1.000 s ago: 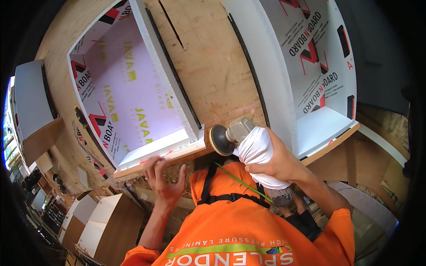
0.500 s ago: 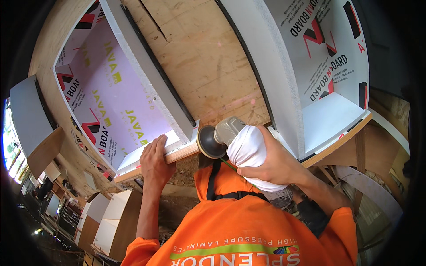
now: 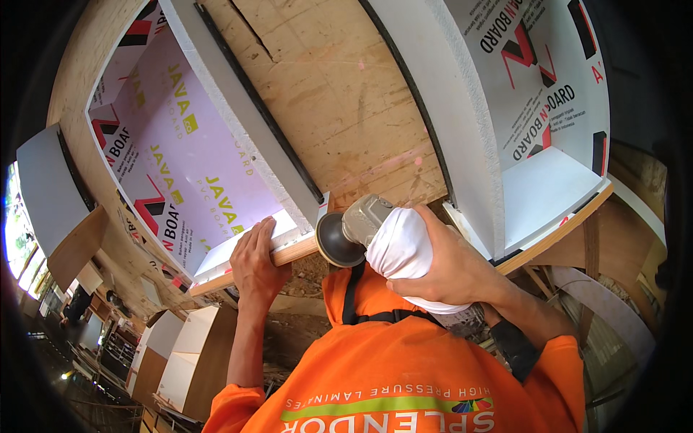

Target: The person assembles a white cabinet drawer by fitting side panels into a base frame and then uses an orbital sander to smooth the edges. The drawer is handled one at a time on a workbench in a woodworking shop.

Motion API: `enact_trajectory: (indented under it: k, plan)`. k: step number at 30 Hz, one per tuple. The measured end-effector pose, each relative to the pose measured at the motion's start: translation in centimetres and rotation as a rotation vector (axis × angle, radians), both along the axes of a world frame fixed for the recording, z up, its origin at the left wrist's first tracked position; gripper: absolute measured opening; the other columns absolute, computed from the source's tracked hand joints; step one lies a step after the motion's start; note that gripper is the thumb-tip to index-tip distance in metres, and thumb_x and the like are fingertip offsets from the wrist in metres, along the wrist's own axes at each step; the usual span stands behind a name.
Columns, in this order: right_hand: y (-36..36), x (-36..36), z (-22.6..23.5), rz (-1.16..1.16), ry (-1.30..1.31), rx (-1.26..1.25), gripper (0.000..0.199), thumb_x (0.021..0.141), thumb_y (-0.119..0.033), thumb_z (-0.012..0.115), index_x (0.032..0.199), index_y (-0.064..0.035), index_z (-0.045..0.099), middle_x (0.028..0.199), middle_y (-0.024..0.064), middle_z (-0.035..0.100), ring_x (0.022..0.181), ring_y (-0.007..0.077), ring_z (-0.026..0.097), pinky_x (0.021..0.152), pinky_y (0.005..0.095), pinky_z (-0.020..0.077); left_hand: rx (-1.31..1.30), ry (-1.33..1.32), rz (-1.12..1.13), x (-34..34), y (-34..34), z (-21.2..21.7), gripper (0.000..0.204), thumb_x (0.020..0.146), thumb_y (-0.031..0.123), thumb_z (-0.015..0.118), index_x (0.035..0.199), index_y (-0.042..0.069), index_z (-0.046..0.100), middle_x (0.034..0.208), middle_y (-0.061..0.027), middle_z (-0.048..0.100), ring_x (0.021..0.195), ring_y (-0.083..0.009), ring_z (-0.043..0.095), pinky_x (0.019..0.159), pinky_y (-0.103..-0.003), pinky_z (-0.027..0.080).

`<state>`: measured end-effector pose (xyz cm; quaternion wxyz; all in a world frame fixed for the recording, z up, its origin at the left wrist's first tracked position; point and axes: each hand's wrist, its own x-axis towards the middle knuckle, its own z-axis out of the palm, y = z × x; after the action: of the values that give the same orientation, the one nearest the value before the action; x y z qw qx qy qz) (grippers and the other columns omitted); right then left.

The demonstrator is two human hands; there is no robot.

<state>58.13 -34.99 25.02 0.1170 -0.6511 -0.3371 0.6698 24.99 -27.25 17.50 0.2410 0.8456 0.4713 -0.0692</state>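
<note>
My right hand (image 3: 462,263) is wrapped round an angle grinder (image 3: 369,216) whose body is bound in white cloth (image 3: 401,249). Its round black-backed disc (image 3: 338,239) is at the end of the wood-faced edge strip (image 3: 296,252) along the front of the left cabinet compartment (image 3: 195,130). Whether the disc touches the strip is hard to tell. My left hand (image 3: 256,263) clasps that same strip left of the disc, with its fingers laid over the top onto the white board and its thumb mostly hidden.
A white-walled compartment (image 3: 556,184) with a wooden front edge stands on the right. Between the compartments lies a bare plywood panel (image 3: 339,108) flanked by black strips. At lower left are white-and-brown boxes (image 3: 191,353); a curved grey panel (image 3: 54,187) is farther left.
The grinder's disc has shifted slightly left and toward me along the strip. My left hand keeps its hold; the whole view has shifted a little.
</note>
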Motion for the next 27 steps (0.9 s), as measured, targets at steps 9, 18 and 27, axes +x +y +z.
enact_trajectory:
  k: [9, 18, 27]
  plan:
    - [-2.2, 1.8, 0.3, -0.162, 0.03, -0.058, 0.099, 0.076, -0.034, 0.088, 0.15, 0.0077, 0.035, 0.14, 0.0336, 0.056, 0.132, 0.0424, 0.058, 0.11, 0.0447, 0.0463, -0.006, -0.008, 0.017, 0.1, -0.1, 0.0, 0.064, 0.061, -0.002, 0.081, 0.124, 0.002, 0.068, 0.125, -0.0171, 0.074, 0.115, -0.0368, 0.071, 0.101, -0.045, 0.056]
    - [-1.2, 0.7, -0.4, -0.093, 0.112, -0.081, 0.085, 0.077, -0.029, 0.087, 0.14, 0.0037, 0.039, 0.116, 0.0287, 0.067, 0.112, 0.0438, 0.066, 0.098, 0.0475, 0.0513, 0.032, -0.022, 0.008, 0.2, -0.1, -0.5, 0.063, 0.061, -0.003, 0.081, 0.122, 0.003, 0.069, 0.124, -0.0162, 0.075, 0.111, -0.0371, 0.073, 0.098, -0.044, 0.058]
    - [-1.2, 0.0, 0.2, -0.046, 0.094, -0.099, 0.082, 0.079, -0.028, 0.083, 0.138, 0.0025, 0.035, 0.112, 0.0353, 0.066, 0.105, 0.0525, 0.067, 0.091, 0.0544, 0.053, 0.018, -0.013, 0.0, 0.0, -0.2, -0.4, 0.063, 0.061, 0.001, 0.081, 0.123, 0.0, 0.068, 0.124, -0.0171, 0.075, 0.116, -0.0359, 0.072, 0.102, -0.045, 0.057]
